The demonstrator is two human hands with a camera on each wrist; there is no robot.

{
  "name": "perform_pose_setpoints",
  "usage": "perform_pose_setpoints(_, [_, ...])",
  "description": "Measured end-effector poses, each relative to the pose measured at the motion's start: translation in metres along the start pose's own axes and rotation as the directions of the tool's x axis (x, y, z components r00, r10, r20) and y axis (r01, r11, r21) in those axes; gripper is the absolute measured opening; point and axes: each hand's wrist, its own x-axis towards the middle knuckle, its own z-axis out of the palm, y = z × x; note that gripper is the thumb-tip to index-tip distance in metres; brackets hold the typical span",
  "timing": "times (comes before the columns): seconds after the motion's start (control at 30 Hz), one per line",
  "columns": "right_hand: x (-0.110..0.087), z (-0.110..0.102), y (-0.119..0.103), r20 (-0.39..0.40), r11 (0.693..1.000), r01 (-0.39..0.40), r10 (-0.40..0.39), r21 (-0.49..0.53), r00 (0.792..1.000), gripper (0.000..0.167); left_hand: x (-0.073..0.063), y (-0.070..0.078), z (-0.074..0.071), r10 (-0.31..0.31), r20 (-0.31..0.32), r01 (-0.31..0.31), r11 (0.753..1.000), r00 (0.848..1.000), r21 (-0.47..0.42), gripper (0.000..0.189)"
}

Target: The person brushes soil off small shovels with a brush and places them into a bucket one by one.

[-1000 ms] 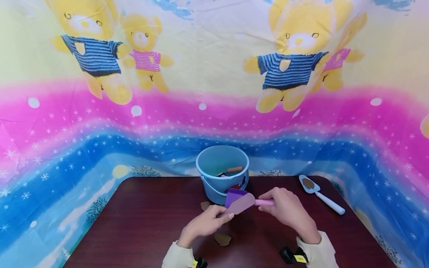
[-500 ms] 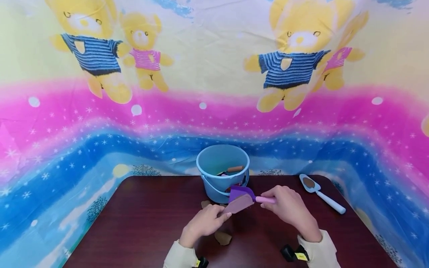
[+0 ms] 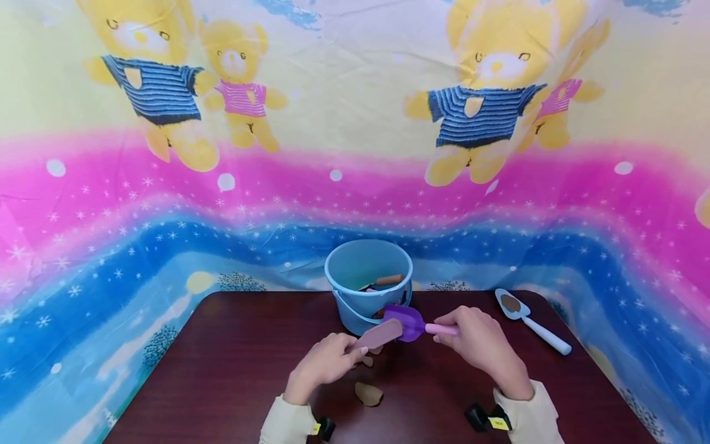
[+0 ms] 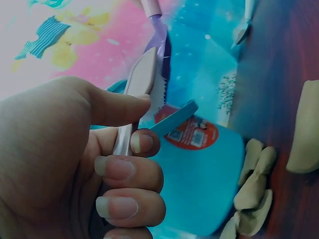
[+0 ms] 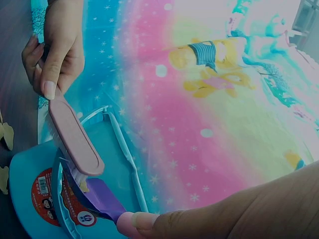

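Note:
My left hand (image 3: 326, 361) grips a pink brush (image 3: 379, 334) with white bristles, thumb along its back. The bristles overlap the blade of a purple toy shovel (image 3: 412, 323), whose pink handle my right hand (image 3: 481, 342) pinches between thumb and fingers. A small tan bit (image 5: 83, 185) shows at the bristle tips on the blade in the right wrist view. Right behind the blade stands a light blue bucket (image 3: 350, 308) with its handle hanging down in front. On the table below the brush lie tan clay-like pieces (image 4: 251, 194), and a larger piece (image 3: 368, 394) lies nearer.
Inside the bucket, a brown-handled tool (image 3: 389, 280) leans on the wall. A white-handled light blue trowel (image 3: 546, 336) with a brown patch on its blade lies at the table's right. Behind the dark table (image 3: 238, 345) hangs a bear-printed cloth (image 3: 333, 203).
The brush has slid left across the shovel's blade, baring more of it, and my left hand has moved left with it. The shovel has shifted slightly right and up.

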Motion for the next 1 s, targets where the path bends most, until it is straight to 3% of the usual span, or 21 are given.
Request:
perform_pose_setpoints(0.3, [0.0,-0.001,0.0,0.024,0.999,-0.025,0.024,0.028,0.999,0.023,-0.007,-0.008,-0.016,0.01,0.028,-0.008,0.998,1.0,-0.056,0.03])
perform_pose_setpoints(0.57, [-0.003,-0.004,0.002,0.034,0.999,-0.035,0.034,0.033,0.999,0.022,-0.011,-0.013,-0.026,0.031,0.003,-0.03,0.995,1.0,-0.093,0.03])
perform_pose_setpoints(0.73, [-0.002,0.001,-0.002,0.038,0.999,-0.028,0.026,0.046,0.999,0.021,-0.004,-0.001,-0.012,0.081,0.032,-0.074,0.981,0.996,-0.181,0.03])
perform_pose_setpoints(1.0, [-0.003,0.005,-0.009,0.028,0.998,0.016,-0.018,0.065,0.999,0.018,0.007,0.016,0.02,0.151,0.05,-0.138,0.971,0.987,-0.197,0.035])
